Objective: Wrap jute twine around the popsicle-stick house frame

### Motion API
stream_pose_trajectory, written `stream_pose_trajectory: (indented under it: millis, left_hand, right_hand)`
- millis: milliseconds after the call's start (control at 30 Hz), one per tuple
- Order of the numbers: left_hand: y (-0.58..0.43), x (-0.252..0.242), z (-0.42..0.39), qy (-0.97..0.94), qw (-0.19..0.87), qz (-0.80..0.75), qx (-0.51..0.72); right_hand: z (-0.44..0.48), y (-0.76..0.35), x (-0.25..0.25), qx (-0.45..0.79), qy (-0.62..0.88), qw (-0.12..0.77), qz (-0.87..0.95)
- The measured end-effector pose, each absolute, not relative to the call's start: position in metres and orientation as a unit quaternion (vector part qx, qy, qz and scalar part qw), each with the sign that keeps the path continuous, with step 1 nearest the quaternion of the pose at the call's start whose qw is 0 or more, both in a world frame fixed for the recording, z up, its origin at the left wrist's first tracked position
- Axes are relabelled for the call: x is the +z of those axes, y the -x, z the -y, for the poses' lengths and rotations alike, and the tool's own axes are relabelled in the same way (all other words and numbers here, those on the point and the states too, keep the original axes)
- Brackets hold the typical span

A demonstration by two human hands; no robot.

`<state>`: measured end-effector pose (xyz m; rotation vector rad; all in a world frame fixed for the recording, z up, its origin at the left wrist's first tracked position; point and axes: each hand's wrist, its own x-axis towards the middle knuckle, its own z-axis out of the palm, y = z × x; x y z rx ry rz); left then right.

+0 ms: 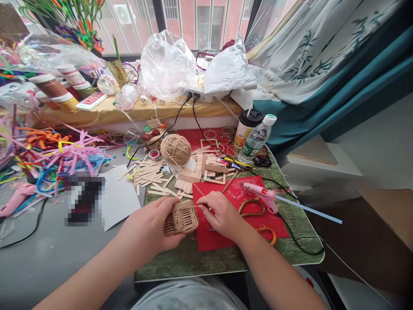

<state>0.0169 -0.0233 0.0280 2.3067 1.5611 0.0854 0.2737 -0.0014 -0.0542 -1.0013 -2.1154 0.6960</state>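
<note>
My left hand (pixel 150 221) is closed around a small twine-wrapped frame (pixel 182 217), with strands crossing in a woven pattern over its face. At the frame's right edge my right hand (pixel 222 213) pinches the twine (pixel 200 189). That strand runs up and back to a ball of twine (pixel 176 149) on the table. Under my right hand lies a red sheet (pixel 206 239). Scissors with orange-brown handles (pixel 267 234) rest on it, their blades mostly hidden by my hand. A pink glue gun (pixel 261 191) with a long pale glue stick lies just beyond.
Craft sticks (pixel 148 172) are scattered behind my hands. A water bottle (pixel 258 137) and a lidded cup (pixel 247 127) stand at the back right. Pipe cleaners (pixel 80 148) heap up on the left, near white paper (pixel 118 198). Black cords (pixel 301 247) cross the table.
</note>
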Motion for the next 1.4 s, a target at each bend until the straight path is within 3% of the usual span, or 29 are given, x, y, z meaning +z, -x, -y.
stream_pose_trajectory:
  millis: [167, 300, 400, 600, 800, 1033, 1267, 1400]
  left_hand:
    - [-0.011, 0.032, 0.036, -0.825, 0.179, -0.520, 0.126]
    - [-0.008, 0.022, 0.044, -0.830, 0.178, -0.478, 0.224]
    - [-0.007, -0.004, 0.046, -0.812, 0.181, -0.467, 0.299]
    - [-0.002, -0.073, 0.044, -0.745, 0.216, -0.480, 0.409]
    - [0.021, -0.081, 0.039, -0.731, 0.260, -0.514, 0.366]
    - [0.049, -0.071, 0.036, -0.716, 0.330, -0.534, 0.305]
    - [0.063, -0.031, 0.036, -0.750, 0.380, -0.489, 0.231]
    - [0.043, 0.000, 0.030, -0.759, 0.362, -0.473, 0.263]
  right_hand:
    - [0.003, -0.270, -0.052, 0.290, 0.354, 0.380, 0.804]
    - [0.007, -0.272, -0.044, 0.288, 0.309, 0.469, 0.775]
    - [0.013, -0.274, -0.039, 0.257, 0.306, 0.507, 0.764]
    - [0.016, -0.261, -0.042, 0.269, 0.336, 0.492, 0.757]
    - [0.010, -0.229, -0.030, 0.326, 0.370, 0.491, 0.718]
    - [-0.005, -0.231, -0.021, 0.232, 0.320, 0.357, 0.846]
    - [0.000, -0.211, -0.030, 0.273, 0.360, 0.421, 0.787]
    - [0.005, -0.203, -0.028, 0.270, 0.364, 0.413, 0.790]
